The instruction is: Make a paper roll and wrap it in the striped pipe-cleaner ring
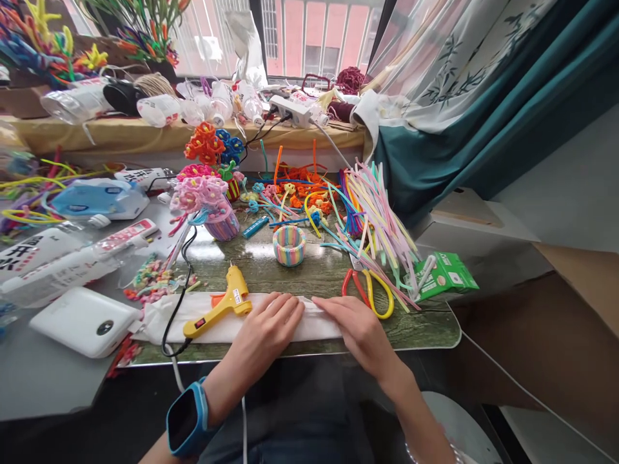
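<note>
One white sheet [309,329] spans 8 to 5 o'clock below one striped ring [289,256]; one glue gun [236,293], 8; left hand [275,322], 6, flat on sheet, unclenched; right hand [356,327], 5, touching sheet, whether pinching cannot be told; one pair of scissors [368,290], 4.

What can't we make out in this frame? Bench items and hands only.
All in the head view:
White strip: partly covered by the left hand and right hand; pinched or merely pressed, unclear.
Scissors: blades hidden by the pipe cleaners.
Orange piece: mostly hidden by the glue gun.
Glue gun's label: print too small to read.
Bracelet: cut off by the bottom edge.
</note>
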`<action>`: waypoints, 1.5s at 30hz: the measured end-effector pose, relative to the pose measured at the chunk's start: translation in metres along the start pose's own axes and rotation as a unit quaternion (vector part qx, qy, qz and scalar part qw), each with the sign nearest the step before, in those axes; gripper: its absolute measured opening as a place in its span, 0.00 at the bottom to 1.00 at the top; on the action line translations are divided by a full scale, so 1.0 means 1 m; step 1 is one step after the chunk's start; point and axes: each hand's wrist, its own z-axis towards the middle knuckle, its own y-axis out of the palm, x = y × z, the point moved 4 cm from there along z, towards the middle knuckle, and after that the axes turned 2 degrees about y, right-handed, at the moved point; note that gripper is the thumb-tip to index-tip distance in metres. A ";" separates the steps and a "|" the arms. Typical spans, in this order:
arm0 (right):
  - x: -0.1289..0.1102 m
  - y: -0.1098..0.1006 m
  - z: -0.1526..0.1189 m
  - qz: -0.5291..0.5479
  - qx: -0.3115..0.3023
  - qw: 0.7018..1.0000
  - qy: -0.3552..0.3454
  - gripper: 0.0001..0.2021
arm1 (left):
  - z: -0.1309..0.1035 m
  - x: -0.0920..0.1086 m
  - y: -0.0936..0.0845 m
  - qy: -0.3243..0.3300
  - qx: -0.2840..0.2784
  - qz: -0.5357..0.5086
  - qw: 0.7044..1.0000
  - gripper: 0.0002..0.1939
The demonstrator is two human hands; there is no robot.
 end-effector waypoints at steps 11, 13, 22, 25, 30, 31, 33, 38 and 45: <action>-0.018 0.002 -0.010 -0.125 -0.061 0.989 -0.060 0.34 | -0.010 0.017 0.009 0.026 -0.006 0.092 0.995 0.23; -0.022 0.007 -0.013 -0.112 -0.063 0.990 -0.051 0.37 | -0.006 0.021 0.008 0.020 -0.005 0.107 0.994 0.23; -0.008 -0.003 -0.016 0.091 -0.033 0.988 0.120 0.25 | -0.032 0.001 -0.024 -0.055 0.076 0.033 0.995 0.21; -0.017 -0.007 -0.013 0.053 0.014 0.992 0.116 0.21 | -0.064 -0.027 -0.043 -0.205 0.089 0.116 0.968 0.18; -0.033 0.020 -0.004 -0.030 -0.046 0.998 0.031 0.26 | -0.094 -0.055 -0.044 -0.269 -0.015 0.180 0.946 0.17; -0.034 0.026 -0.004 -0.033 -0.058 0.997 0.030 0.27 | -0.095 -0.058 -0.043 -0.266 -0.019 0.171 0.948 0.16; -0.032 0.035 -0.006 -0.040 -0.068 0.996 0.038 0.28 | -0.094 -0.063 -0.044 -0.259 -0.011 0.156 0.953 0.15; -0.029 0.031 -0.018 -0.071 -0.077 0.994 0.039 0.30 | -0.092 -0.084 -0.054 -0.272 0.017 0.153 0.950 0.16; -0.025 0.007 -0.042 -0.124 -0.099 0.986 -0.045 0.38 | -0.107 -0.123 -0.051 -0.329 -0.009 0.117 0.937 0.18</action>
